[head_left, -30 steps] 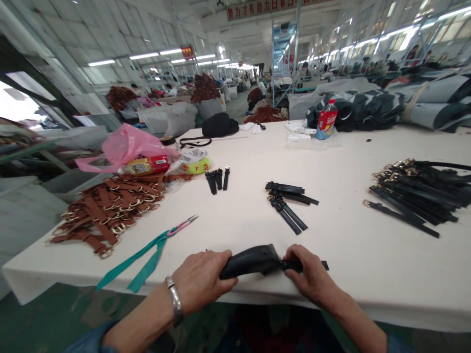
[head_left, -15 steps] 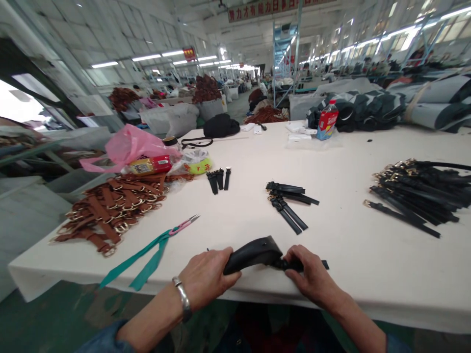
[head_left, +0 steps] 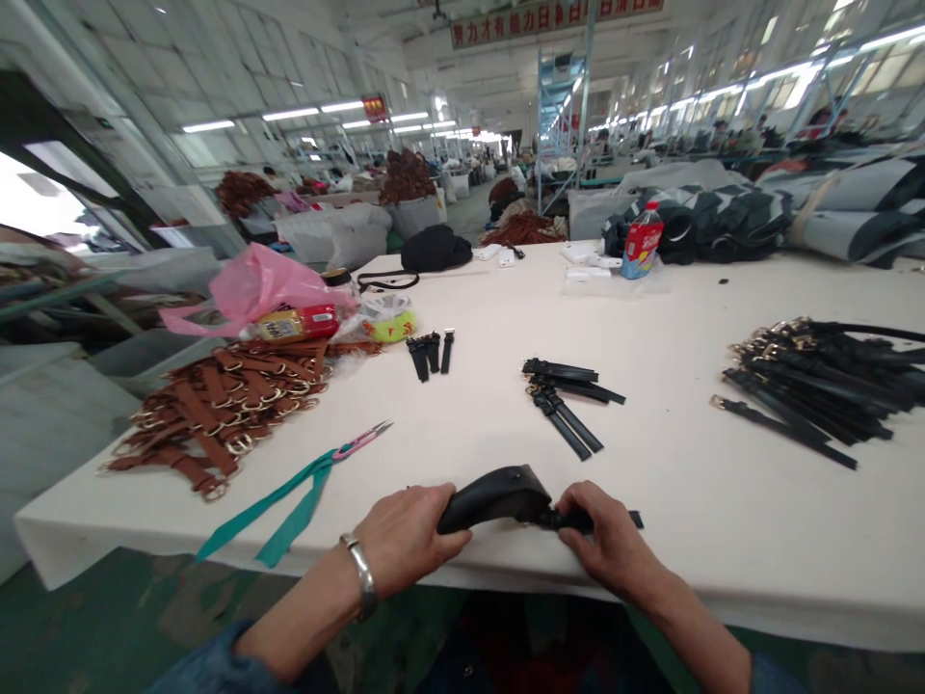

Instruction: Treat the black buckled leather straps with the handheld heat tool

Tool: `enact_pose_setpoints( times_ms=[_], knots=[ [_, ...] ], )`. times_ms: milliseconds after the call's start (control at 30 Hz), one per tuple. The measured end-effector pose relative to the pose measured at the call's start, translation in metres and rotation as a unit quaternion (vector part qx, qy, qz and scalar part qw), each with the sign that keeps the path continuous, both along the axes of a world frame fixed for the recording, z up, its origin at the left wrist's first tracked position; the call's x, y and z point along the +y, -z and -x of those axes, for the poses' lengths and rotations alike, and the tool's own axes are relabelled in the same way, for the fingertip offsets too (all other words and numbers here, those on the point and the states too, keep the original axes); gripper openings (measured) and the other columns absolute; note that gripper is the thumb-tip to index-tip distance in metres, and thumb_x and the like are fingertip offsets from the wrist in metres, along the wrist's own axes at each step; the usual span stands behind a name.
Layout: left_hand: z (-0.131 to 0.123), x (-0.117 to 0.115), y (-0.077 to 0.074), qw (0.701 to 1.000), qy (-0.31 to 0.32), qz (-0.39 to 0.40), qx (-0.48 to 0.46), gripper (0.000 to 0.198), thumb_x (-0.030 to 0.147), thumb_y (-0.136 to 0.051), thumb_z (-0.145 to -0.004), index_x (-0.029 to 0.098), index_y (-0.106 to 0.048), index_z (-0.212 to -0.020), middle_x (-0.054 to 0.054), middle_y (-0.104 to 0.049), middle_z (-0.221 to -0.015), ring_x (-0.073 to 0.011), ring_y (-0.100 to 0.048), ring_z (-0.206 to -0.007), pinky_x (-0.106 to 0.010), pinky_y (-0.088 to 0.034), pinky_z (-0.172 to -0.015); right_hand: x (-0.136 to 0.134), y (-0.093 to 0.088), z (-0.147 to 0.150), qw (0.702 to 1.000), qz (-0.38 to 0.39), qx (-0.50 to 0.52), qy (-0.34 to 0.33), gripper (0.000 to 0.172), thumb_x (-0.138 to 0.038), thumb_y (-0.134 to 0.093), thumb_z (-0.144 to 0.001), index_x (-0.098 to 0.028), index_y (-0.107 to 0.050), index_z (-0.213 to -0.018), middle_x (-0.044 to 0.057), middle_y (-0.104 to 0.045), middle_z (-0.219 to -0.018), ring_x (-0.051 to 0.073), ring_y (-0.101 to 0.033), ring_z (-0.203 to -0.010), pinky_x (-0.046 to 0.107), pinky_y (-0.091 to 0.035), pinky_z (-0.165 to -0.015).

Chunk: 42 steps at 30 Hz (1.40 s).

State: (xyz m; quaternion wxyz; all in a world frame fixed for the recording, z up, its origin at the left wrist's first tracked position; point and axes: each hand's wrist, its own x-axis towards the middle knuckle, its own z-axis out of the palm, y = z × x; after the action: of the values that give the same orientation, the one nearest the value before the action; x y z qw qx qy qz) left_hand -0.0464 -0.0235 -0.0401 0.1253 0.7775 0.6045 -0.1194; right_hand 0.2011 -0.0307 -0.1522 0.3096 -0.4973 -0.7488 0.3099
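Note:
Near the front table edge, my left hand, with a metal bangle at the wrist, is closed round one end of a wide black leather strap. The strap arches up and over to the right. My right hand pinches a narrower black buckle strap, whose tip sticks out to the right. The two black pieces meet between my hands; the joint there is too dark to make out. Beyond lie several black buckle straps and a small group of short black straps.
Thread snips with a green ribbon lie left, by a heap of brown buckle straps. A pink bag sits behind. Many black straps are piled right. A red-labelled bottle and rolled material stand at the back.
Both hands keep the same grip on the black straps, almost in place. The view has shifted very slightly.

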Motion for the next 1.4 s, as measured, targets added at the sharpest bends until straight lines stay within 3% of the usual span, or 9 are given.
enact_pose_setpoints(
  times_ms=[133, 300, 400, 600, 733, 967, 1167, 1400],
  knots=[
    [0.004, 0.005, 0.004, 1.000, -0.015, -0.001, -0.017, 0.029, 0.047, -0.043, -0.076, 0.023, -0.055, -0.089, -0.006, -0.063, -0.081, -0.0246, -0.059, -0.078, -0.032, -0.041, -0.065, -0.003, 0.000, 0.000, 1.000, -0.005, 0.008, 0.010, 0.019, -0.010, -0.052, -0.067, -0.020, -0.049, -0.082, 0.001, -0.052, -0.083, 0.016, -0.047, -0.080, 0.031, -0.039, -0.073],
    [0.025, -0.007, -0.007, 1.000, -0.022, -0.006, 0.003, 0.030, 0.049, -0.045, -0.076, 0.024, -0.055, -0.089, -0.005, -0.062, -0.080, -0.0236, -0.059, -0.078, -0.032, -0.040, -0.066, -0.002, 0.000, 0.001, 1.000, -0.007, 0.008, 0.011, 0.017, -0.011, -0.052, -0.067, -0.020, -0.050, -0.080, 0.001, -0.052, -0.081, 0.016, -0.047, -0.079, 0.031, -0.039, -0.072],
    [0.024, -0.013, -0.010, 1.000, 0.005, 0.011, 0.005, 0.027, 0.048, -0.048, -0.074, 0.026, -0.055, -0.087, -0.002, -0.062, -0.078, -0.0228, -0.059, -0.077, -0.030, -0.040, -0.064, 0.000, -0.001, 0.001, 1.000, -0.006, 0.006, 0.003, 0.016, -0.010, -0.052, -0.067, -0.020, -0.050, -0.079, 0.001, -0.052, -0.080, 0.016, -0.047, -0.078, 0.031, -0.039, -0.071],
    [0.001, 0.000, 0.004, 1.000, 0.004, -0.017, -0.002, 0.030, 0.047, -0.042, -0.076, 0.023, -0.055, -0.089, -0.005, -0.063, -0.080, -0.0253, -0.059, -0.077, -0.032, -0.039, -0.063, -0.002, -0.001, 0.000, 1.000, -0.005, 0.008, 0.002, 0.016, -0.011, -0.053, -0.067, -0.020, -0.050, -0.080, 0.001, -0.053, -0.082, 0.016, -0.048, -0.080, 0.031, -0.039, -0.073],
    [0.008, 0.005, 0.010, 0.999, -0.024, -0.025, -0.010, 0.030, 0.047, -0.041, -0.076, 0.022, -0.054, -0.089, -0.006, -0.063, -0.080, -0.0238, -0.059, -0.076, -0.030, -0.038, -0.062, -0.002, 0.003, 0.001, 1.000, -0.009, 0.012, 0.015, 0.018, -0.012, -0.053, -0.068, -0.020, -0.051, -0.084, 0.001, -0.054, -0.084, 0.016, -0.049, -0.081, 0.031, -0.040, -0.075],
    [0.038, -0.012, 0.001, 0.997, -0.055, -0.032, -0.040, 0.029, 0.050, -0.045, -0.077, 0.025, -0.054, -0.088, -0.003, -0.062, -0.078, -0.0224, -0.058, -0.077, -0.028, -0.037, -0.063, 0.000, 0.003, 0.006, 0.983, -0.023, -0.020, 0.182, 0.017, -0.022, -0.051, -0.076, -0.021, -0.049, -0.092, 0.003, -0.054, -0.090, 0.018, -0.051, -0.084, 0.032, -0.040, -0.075],
    [0.038, -0.026, 0.005, 0.997, -0.061, 0.004, -0.047, 0.029, 0.051, -0.047, -0.076, 0.025, -0.054, -0.086, -0.003, -0.063, -0.080, -0.0236, -0.059, -0.078, -0.030, -0.037, -0.064, -0.009, -0.018, 0.021, 0.966, -0.009, -0.220, 0.137, 0.016, -0.035, -0.050, -0.078, -0.022, -0.053, -0.087, 0.003, -0.059, -0.083, 0.022, -0.054, -0.082, 0.034, -0.037, -0.070],
    [0.037, -0.028, 0.003, 0.996, -0.064, -0.002, -0.058, 0.028, 0.050, -0.046, -0.076, 0.023, -0.053, -0.085, -0.003, -0.062, -0.078, -0.0218, -0.059, -0.075, -0.028, -0.037, -0.062, -0.005, -0.026, 0.028, 0.961, 0.038, -0.262, 0.084, 0.024, -0.032, -0.040, -0.082, -0.024, -0.060, -0.073, 0.003, -0.064, -0.073, 0.020, -0.059, -0.072, 0.030, -0.035, -0.060]
  ],
)
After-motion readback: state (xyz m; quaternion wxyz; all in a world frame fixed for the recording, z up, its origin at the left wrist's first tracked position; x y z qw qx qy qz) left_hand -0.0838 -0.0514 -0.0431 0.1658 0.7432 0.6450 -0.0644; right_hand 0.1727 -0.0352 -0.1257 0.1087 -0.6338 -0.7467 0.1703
